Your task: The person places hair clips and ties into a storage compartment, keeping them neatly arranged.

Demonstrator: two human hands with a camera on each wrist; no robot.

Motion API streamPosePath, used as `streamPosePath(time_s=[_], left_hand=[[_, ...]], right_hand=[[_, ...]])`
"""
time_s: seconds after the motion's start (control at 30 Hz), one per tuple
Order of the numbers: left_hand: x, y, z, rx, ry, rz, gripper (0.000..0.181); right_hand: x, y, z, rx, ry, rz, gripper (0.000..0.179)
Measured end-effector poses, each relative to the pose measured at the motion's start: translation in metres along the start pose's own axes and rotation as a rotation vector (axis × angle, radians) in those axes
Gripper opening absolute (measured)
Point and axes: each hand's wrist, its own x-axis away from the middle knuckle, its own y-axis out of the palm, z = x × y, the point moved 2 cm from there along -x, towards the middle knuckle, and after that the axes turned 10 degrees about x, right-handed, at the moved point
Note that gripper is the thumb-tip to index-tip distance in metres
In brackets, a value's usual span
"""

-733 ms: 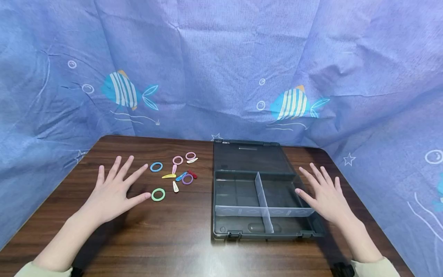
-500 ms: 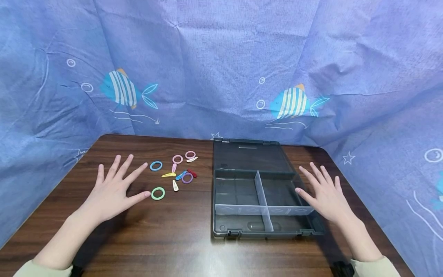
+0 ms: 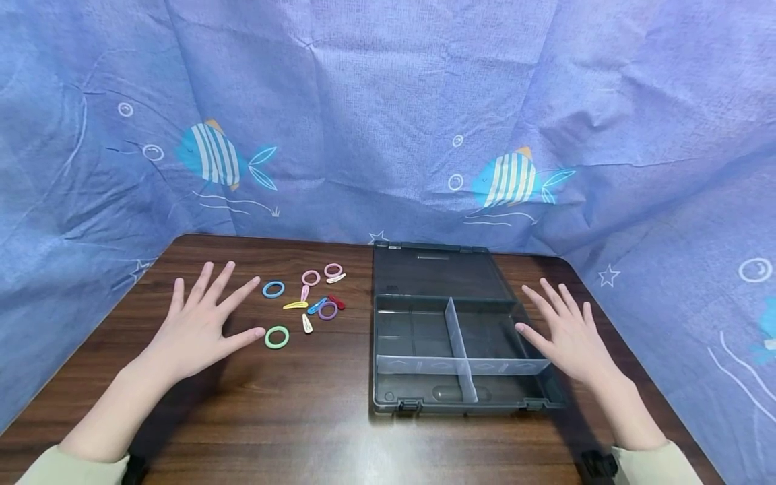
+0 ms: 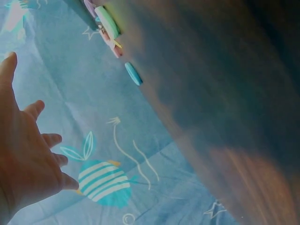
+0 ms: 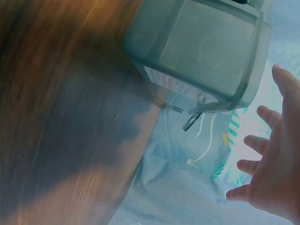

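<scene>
My left hand [image 3: 195, 331] has its fingers spread over the left of the table, the thumb tip close beside a green hair tie [image 3: 277, 337]. Beyond it lie a blue hair tie [image 3: 273, 289], two pink hair ties [image 3: 311, 271] and a purple hair tie [image 3: 328, 318]. Among them are hair clips: yellow [image 3: 296, 305], pink [image 3: 305, 293], blue [image 3: 317, 306], red [image 3: 336, 302] and two white, one a white clip [image 3: 307, 324] nearer me. My right hand [image 3: 572, 342], fingers spread and holding nothing, overlaps the right side of a dark translucent box [image 3: 415, 333].
Clear dividers [image 3: 418, 364] split the box into several compartments. Its lid [image 3: 441, 276] lies back toward the table's far edge. A blue curtain [image 3: 388, 121] printed with fish hangs behind and beside the brown wooden table [image 3: 303, 417].
Both hands shift very slightly away from me, fingers still spread. The box, hair ties and clips stay in place on the table.
</scene>
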Motion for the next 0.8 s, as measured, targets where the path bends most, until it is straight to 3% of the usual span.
streamPosePath(time_s=[0.37,0.5,0.63,0.8], left_hand=[[-0.017,0.003,0.003,0.043,0.121,-0.012,0.084],[-0.025,0.008,0.004,0.066,0.207,-0.024,0.084],[-0.032,0.013,0.002,0.095,0.286,-0.053,0.083],[-0.039,0.021,-0.003,0.119,0.332,-0.101,0.083]], right_hand=[[-0.009,0.002,0.013,-0.059,-0.018,0.004,0.067],[-0.014,0.005,0.020,-0.092,-0.045,-0.010,0.067],[-0.020,0.010,0.027,-0.163,-0.081,-0.048,0.066],[-0.026,0.018,0.037,-0.268,-0.122,-0.108,0.064]])
